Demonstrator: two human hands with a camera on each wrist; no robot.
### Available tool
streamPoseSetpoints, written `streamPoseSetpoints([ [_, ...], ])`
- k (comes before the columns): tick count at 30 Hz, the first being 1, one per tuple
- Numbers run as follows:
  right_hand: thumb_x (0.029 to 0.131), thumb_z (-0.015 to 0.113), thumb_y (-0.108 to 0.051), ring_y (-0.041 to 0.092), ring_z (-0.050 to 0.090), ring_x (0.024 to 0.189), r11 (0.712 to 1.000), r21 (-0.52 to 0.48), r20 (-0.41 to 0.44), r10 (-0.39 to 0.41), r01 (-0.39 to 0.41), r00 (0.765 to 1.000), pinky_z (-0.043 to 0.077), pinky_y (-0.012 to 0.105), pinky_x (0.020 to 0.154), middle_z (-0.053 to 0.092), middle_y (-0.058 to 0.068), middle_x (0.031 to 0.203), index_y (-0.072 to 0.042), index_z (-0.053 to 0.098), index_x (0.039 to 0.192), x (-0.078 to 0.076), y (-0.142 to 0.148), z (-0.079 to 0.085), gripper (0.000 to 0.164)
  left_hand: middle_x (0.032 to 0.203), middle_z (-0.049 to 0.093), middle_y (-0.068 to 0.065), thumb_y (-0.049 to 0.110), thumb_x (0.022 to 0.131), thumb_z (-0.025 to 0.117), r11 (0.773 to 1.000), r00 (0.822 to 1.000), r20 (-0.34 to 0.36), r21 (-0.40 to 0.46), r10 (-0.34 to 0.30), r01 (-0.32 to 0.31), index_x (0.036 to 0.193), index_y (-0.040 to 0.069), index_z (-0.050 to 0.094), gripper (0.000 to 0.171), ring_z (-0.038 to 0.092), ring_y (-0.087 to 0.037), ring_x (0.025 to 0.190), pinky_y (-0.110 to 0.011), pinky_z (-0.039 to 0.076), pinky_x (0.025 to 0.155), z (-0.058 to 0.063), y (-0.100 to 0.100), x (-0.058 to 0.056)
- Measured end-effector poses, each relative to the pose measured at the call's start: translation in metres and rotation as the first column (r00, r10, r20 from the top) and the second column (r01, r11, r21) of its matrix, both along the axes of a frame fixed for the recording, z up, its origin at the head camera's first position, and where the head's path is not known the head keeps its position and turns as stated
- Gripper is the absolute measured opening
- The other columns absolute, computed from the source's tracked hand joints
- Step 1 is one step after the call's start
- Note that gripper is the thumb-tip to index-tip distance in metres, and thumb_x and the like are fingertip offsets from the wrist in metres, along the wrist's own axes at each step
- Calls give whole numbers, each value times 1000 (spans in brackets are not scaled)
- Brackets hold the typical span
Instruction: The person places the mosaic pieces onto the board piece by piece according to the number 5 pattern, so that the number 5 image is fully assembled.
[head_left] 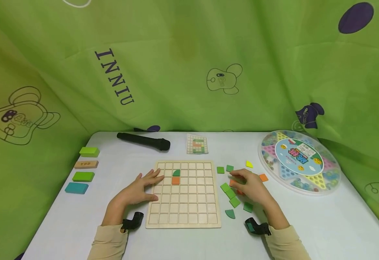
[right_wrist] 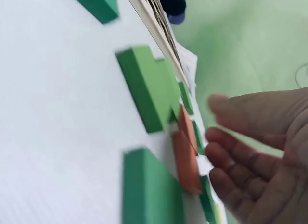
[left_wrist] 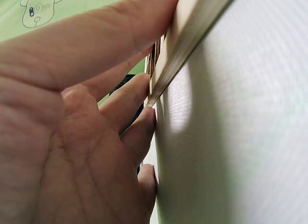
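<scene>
A square wooden grid board (head_left: pixel 184 208) lies on the table, with a dark green quarter-circle tile (head_left: pixel 176 173) and an orange square tile (head_left: pixel 175 180) on its upper left part. My left hand (head_left: pixel 139 189) rests at the board's left edge, fingers spread; in the left wrist view the thumb (left_wrist: pixel 110 31) touches the board's side. Right of the board my right hand (head_left: pixel 249 184) hovers over loose tiles, its fingers slightly bent. In the right wrist view nothing lies between thumb and fingers, and orange tiles (right_wrist: pixel 185 161) and light green tiles (right_wrist: pixel 149 89) sit close by.
A pattern card (head_left: pixel 197 144) and a black microphone (head_left: pixel 144 141) lie behind the board. At the far right is a round marble game box (head_left: pixel 298 162). Several blocks, including a teal block (head_left: pixel 76 187), line the left. A yellow tile (head_left: pixel 249 164) lies beyond my right hand.
</scene>
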State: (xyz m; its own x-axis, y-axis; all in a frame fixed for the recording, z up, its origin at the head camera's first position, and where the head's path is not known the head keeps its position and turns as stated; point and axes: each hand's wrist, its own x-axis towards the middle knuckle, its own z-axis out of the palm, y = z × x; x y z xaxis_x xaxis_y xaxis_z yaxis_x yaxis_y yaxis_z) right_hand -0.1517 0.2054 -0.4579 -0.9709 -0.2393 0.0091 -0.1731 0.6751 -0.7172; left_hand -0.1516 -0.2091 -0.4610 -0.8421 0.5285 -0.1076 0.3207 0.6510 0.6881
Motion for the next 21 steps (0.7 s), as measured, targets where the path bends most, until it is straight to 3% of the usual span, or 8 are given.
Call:
streamPoseSetpoints([
  [3,83,71,-13,28,61,106,998,64,-13,3,-2,1000,51,46,90,65,9,116,-9,67,114,0,2,0,32,156,23,-15,29,78,76,1000,1000,1,-1,0,0,143,8,42,76,10,-40,145,-61,-4,115,-1,0,0],
  [11,80,70,-7,21,59,88,982,189,-92,21,-3,996,50,37,76,64,6,99,-8,71,102,0,-3,1,21,156,23,-16,28,78,76,1000,1000,1,2,0,0,143,8,43,76,9,-40,145,-61,-4,115,3,0,-1],
  [21,81,71,-10,18,57,86,982,189,-128,30,-5,991,49,34,74,64,6,99,-10,70,105,-1,-3,-5,24,156,23,-16,28,78,76,1000,1000,11,7,2,-2,143,8,42,76,9,-40,145,-61,-5,115,0,0,-1],
])
